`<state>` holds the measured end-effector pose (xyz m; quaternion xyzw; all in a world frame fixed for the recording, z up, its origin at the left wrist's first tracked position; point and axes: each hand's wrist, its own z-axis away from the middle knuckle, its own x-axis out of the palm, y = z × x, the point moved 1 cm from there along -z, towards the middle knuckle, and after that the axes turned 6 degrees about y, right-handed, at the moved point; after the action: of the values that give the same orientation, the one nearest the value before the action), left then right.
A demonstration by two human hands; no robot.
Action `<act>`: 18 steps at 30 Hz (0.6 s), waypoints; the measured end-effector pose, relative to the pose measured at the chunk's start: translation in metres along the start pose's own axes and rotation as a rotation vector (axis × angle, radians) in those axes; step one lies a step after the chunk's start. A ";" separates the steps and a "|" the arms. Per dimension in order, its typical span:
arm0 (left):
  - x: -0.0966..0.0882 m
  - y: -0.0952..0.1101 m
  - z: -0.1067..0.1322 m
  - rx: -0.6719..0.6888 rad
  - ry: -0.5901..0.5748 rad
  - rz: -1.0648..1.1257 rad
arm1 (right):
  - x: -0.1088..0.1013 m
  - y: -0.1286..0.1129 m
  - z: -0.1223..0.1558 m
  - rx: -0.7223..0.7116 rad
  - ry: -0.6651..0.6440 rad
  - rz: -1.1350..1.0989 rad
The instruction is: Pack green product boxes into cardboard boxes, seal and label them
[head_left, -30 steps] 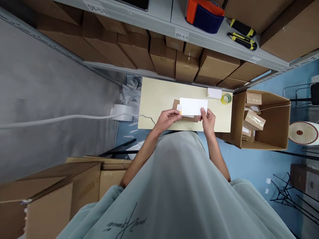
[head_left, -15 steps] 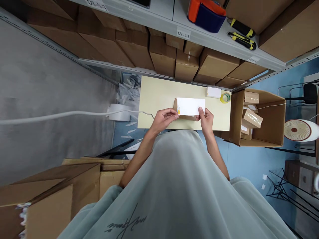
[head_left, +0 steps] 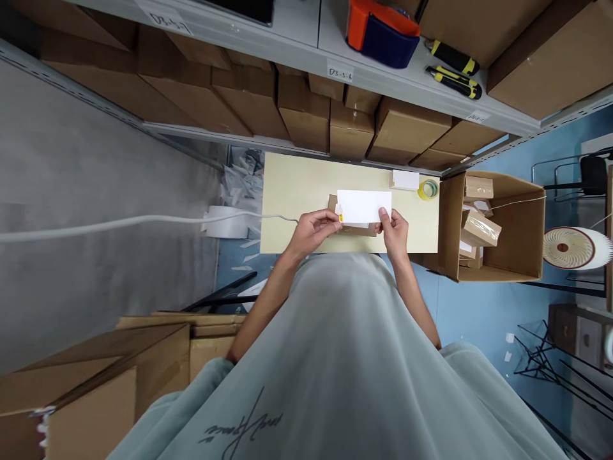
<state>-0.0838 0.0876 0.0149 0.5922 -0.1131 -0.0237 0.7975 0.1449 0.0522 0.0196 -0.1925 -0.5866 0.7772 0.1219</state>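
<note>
A white paper label [head_left: 364, 206] with a small yellow mark at its lower left corner is held flat between my two hands. My left hand [head_left: 313, 231] pinches it at that marked corner. At the right end, my right hand [head_left: 395, 231] grips it with the thumb on top and the fingers beneath. Under the label lies a small brown cardboard box [head_left: 359, 230], mostly covered by it; whether they touch I cannot tell. Farther back on the pale yellow table [head_left: 297, 185] sits a white stack [head_left: 405, 180] with a similar yellow mark, beside a roll of tape [head_left: 428, 189].
A large open carton [head_left: 520, 230] holding several small taped boxes stands right of the table. Above the far edge runs a shelf [head_left: 297, 48] with brown boxes, cutters [head_left: 454, 82] and an orange-and-blue holder [head_left: 383, 35]. A white cable [head_left: 143, 225] crosses from the left.
The view has shifted slightly, so the table and shelf appear a little more to the left and lower. Both hands keep the same hold on the label.
</note>
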 end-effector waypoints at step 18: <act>0.052 0.018 -0.007 0.084 -0.008 -0.193 | -0.035 -0.007 -0.013 -0.257 -0.159 0.225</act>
<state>-0.0337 0.0906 0.0382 0.6330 -0.0596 -0.0983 0.7656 0.1818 0.0509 0.0285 -0.2088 -0.6635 0.7174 -0.0380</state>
